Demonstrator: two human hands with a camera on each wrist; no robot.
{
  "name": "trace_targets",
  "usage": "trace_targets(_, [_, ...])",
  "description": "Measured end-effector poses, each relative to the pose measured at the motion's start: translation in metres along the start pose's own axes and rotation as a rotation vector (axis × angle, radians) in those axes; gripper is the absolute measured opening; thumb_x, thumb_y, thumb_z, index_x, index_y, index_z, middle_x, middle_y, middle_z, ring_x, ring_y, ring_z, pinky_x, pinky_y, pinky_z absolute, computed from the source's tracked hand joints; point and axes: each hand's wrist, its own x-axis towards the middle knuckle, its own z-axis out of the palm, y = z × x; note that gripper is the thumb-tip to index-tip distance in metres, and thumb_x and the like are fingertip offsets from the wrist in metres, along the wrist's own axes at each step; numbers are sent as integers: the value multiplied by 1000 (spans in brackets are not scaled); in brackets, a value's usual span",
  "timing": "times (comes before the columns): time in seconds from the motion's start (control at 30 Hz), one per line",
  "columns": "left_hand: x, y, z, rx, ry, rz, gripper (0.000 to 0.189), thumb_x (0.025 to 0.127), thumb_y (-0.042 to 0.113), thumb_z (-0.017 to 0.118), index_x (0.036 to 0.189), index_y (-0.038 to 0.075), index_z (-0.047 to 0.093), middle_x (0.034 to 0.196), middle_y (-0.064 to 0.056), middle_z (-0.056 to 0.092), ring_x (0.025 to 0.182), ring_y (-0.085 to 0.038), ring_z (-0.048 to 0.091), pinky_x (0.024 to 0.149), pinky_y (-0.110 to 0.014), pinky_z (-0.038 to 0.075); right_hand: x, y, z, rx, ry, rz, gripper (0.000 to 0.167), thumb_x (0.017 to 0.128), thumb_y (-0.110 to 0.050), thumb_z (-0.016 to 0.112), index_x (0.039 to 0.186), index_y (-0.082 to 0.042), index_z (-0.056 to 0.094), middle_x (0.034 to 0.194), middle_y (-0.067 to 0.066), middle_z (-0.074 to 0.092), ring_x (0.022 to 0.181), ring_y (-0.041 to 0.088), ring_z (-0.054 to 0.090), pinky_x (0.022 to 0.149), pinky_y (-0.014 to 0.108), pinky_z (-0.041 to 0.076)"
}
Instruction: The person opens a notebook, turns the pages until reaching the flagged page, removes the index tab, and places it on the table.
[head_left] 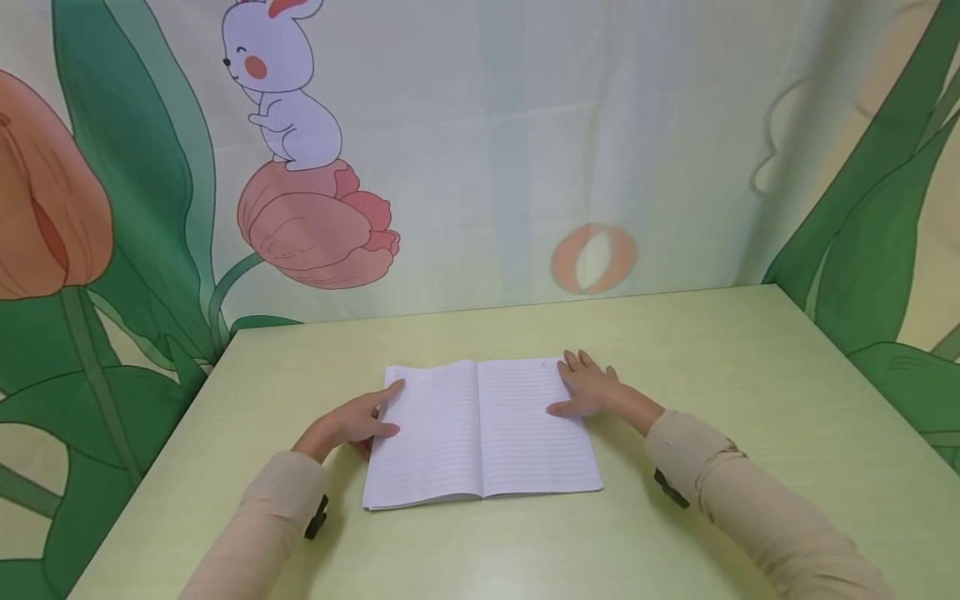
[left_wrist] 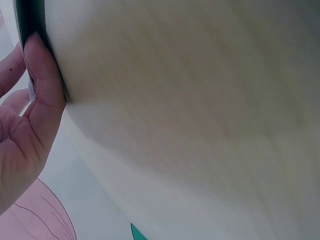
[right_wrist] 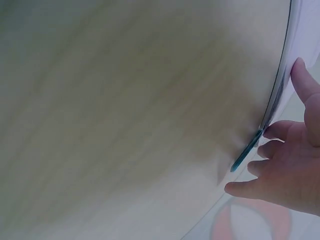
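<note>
An open notebook [head_left: 442,433] with white ruled pages lies on the table, its centre fold running toward the person. At its left edge my left hand [head_left: 362,419] grips the pages, thumb and index finger on top. The left wrist view shows a finger of the left hand [left_wrist: 37,110] tucked under the dark cover [left_wrist: 31,17]. My right hand [head_left: 588,387] rests on the upper right edge with fingers spread and thumb on the page. In the right wrist view the right hand [right_wrist: 290,160] has its fingertips along the notebook's edge [right_wrist: 272,107].
The pale yellow-green table [head_left: 675,350] extends around the notebook on all sides. Behind it hangs a curtain [head_left: 465,167] printed with a rabbit, tulips and green leaves. Dark wrist straps show under both beige sleeves [head_left: 757,508].
</note>
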Motion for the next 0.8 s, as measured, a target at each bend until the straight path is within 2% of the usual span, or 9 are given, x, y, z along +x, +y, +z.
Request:
trace_targets(0.17, [0, 1, -1, 0, -2, 19, 73, 89, 9, 58, 147, 17, 15, 89, -17, 49, 56, -20, 54, 51, -33, 49, -2, -3, -4, 9, 6, -48, 77, 87, -43, 55, 141, 3, 25, 147, 25, 7, 134, 42, 1, 96, 68, 9])
trace_targets(0.37, [-3, 3, -1, 20, -11, 17, 71, 89, 10, 58, 147, 17, 17, 90, -18, 47, 54, -19, 52, 50, -32, 48, -3, -14, -2, 33, -7, -152, 62, 89, -27, 56, 140, -1, 32, 146, 25, 13, 134, 42, 3, 96, 68, 10])
trace_targets(0.47, [-4, 3, -1, 27, -7, 18, 70, 89, 10, 58, 147, 16, 18, 95, -19, 47, 53, -19, 52, 49, -32, 48, -4, -25, 1, 62, -15, -210, 59, 89, -21, 54, 140, -2, 32, 145, 26, 18, 133, 43, 7, 97, 67, 12])
trace_targets(0.57, [-4, 3, -1, 33, -3, 21, 70, 89, 9, 58, 146, 15, 19, 99, -19, 46, 54, -20, 52, 49, -32, 48, -6, -38, 4, 92, -36, -258, 58, 92, -22, 50, 141, -2, 29, 144, 25, 21, 133, 43, 12, 98, 64, 15])
trace_targets(0.7, [-3, 2, -2, 39, -5, 18, 68, 90, 12, 57, 146, 15, 19, 98, -20, 46, 54, -20, 52, 49, -32, 47, -10, -57, 7, 159, -83, -290, 62, 94, -34, 45, 143, -2, 24, 145, 24, 19, 133, 40, 13, 104, 54, 15])
trace_targets(0.8, [-3, 2, -3, 15, -8, 12, 62, 94, 20, 52, 146, 16, 20, 115, -24, 43, 54, -21, 52, 49, -33, 48, -11, -71, 10, 206, -102, -292, 66, 94, -41, 44, 144, -2, 22, 146, 24, 14, 135, 38, 10, 107, 47, 13])
